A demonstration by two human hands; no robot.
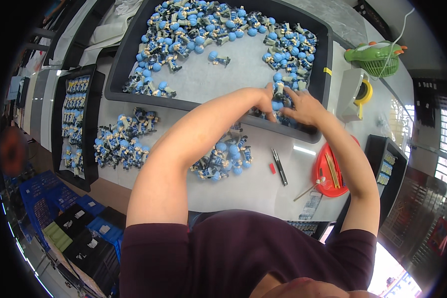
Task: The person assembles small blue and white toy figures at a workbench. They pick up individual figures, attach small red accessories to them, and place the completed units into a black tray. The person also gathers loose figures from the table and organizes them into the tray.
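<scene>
Small figurines with round light-blue heads and blue-and-black bodies point(198, 39) lie heaped in a large dark grey tray point(179, 103). Both of my hands reach into its near right corner, on either side of a small cluster of figurines point(278, 89). On the cluster's left, my left hand point(264, 103) has its fingers apart, partly hidden by the wrist. Opposite it, my right hand point(305, 107) spreads its fingers, the tips touching or just over the figurines. A firm grip shows in neither hand. One figurine point(218, 58) lies alone mid-tray.
Loose figurine piles point(121, 141) lie on the table, one partly behind my left forearm. A black tray point(92, 124) of figurine rows stands left. Rightward are a pen point(279, 167), a red dish point(322, 174) with sticks, a tape dispenser point(352, 97) and a green basket point(380, 65).
</scene>
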